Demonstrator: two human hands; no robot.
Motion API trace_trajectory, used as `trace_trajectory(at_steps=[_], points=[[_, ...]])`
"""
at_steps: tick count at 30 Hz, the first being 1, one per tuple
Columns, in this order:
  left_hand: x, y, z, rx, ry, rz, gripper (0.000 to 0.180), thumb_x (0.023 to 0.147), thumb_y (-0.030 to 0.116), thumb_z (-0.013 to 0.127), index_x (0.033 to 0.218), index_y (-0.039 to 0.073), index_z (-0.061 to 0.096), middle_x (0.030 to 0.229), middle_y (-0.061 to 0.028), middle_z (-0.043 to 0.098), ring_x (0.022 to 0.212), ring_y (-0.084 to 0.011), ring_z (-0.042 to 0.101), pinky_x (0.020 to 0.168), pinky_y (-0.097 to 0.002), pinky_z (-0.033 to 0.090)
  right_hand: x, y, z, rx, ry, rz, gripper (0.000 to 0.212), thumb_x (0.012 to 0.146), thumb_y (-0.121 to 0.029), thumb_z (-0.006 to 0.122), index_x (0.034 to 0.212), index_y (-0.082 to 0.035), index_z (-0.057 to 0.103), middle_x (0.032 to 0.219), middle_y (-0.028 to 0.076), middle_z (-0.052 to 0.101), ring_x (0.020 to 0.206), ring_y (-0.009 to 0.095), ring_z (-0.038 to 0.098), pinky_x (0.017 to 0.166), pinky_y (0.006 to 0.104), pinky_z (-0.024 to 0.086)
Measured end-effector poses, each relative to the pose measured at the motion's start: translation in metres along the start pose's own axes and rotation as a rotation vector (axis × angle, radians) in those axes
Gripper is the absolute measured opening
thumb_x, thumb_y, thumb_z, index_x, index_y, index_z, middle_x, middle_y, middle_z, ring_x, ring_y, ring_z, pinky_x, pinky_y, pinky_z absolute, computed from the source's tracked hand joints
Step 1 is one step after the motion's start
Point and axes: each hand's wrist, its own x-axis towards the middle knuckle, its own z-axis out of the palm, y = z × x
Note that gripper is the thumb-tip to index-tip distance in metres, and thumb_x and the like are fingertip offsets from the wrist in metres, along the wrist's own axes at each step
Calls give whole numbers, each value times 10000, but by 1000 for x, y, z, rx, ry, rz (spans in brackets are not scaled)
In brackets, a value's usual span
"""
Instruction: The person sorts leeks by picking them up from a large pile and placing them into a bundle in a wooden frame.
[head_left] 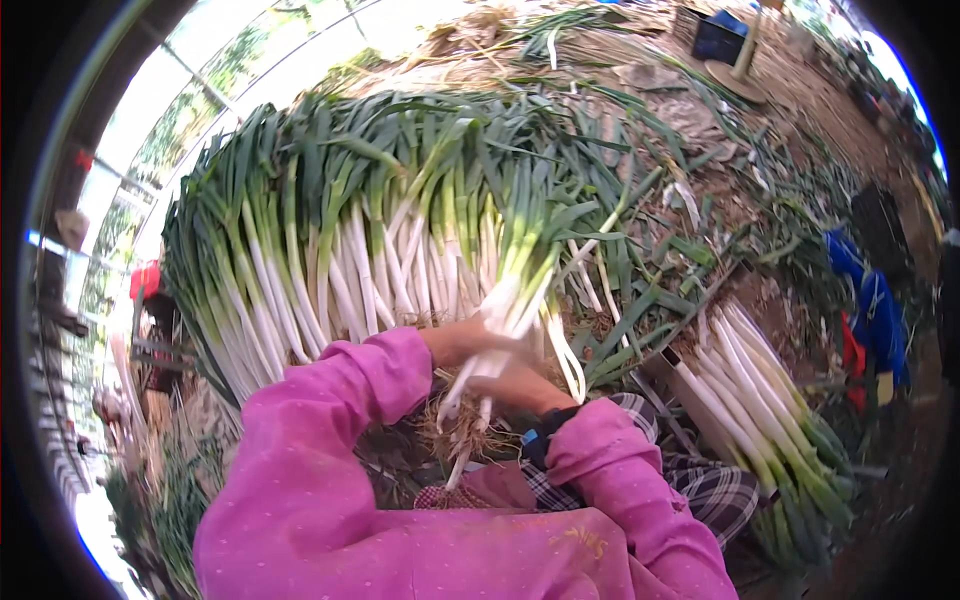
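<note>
A small bunch of leeks [508, 305], white at the shank and green above, slants in front of me with its roots hanging toward my lap. My left hand [462, 342] is closed around the white shanks, its fingers partly hidden by them. Just below, my right hand [522, 386] crosses the lower stalks near the roots [465, 438]. Motion blurs its fingers, so I cannot tell whether they grip. Beyond both hands, a wide row of leeks [345, 265] lies with leaves pointing away and white ends toward me.
To my right, trimmed leeks [745, 385] lie in a rack with metal bars [690, 320]. Loose cut leaves [690, 245] litter the ground. A black crate [712, 38] stands far right, and blue cloth [868, 300] lies at the right edge.
</note>
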Motion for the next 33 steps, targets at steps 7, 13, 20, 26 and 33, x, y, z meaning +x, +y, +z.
trace_trajectory(at_steps=[7, 13, 20, 26, 33], points=[[-51, 22, -6, 180, 156, -194, 434, 778, 74, 690, 1155, -43, 508, 957, -151, 634, 766, -216, 655, 638, -308, 568, 28, 25, 17, 102, 67, -370, 377, 815, -197, 682, 1124, 3, 600, 1026, 133, 656, 935, 226, 629, 856, 321, 494], [-158, 57, 43, 442, 119, -250, 565, 748, 231, 727, 1205, -6, 495, 948, -81, 603, 812, -150, 581, 736, -276, 493, 69, 43, -8, 1267, 174, -307, 702, 929, -581, 424, 1385, -50, 374, 1161, 140, 611, 1045, 243, 595, 911, 411, 462], [-272, 38, 88, 578, 282, -27, 1033, 658, 279, 809, 1447, -14, 209, 1313, -112, 439, 1193, -188, 422, 1005, -310, 365, 10, -68, 53, 1383, 176, -423, 615, 872, -594, 502, 1214, -82, 511, 1121, 131, 590, 995, 291, 587, 908, 416, 473], [-314, 26, 116, 626, 396, 155, 1200, 625, 192, 819, 1481, -4, 1, 1458, -174, 269, 1355, -257, 270, 1112, -350, 231, 2, -138, 64, 1371, -222, -624, 415, 865, -388, 632, 1124, -68, 580, 959, 137, 647, 875, 276, 648, 823, 420, 533], [-293, 17, 131, 828, 438, 528, 1196, 669, 56, 766, 1489, 78, -104, 1441, -204, 314, 1307, -300, 376, 1052, -383, 338, -60, -205, 39, 1053, -171, -969, 355, 856, -276, 654, 1122, -58, 568, 942, 66, 633, 833, 204, 636, 773, 345, 529]])
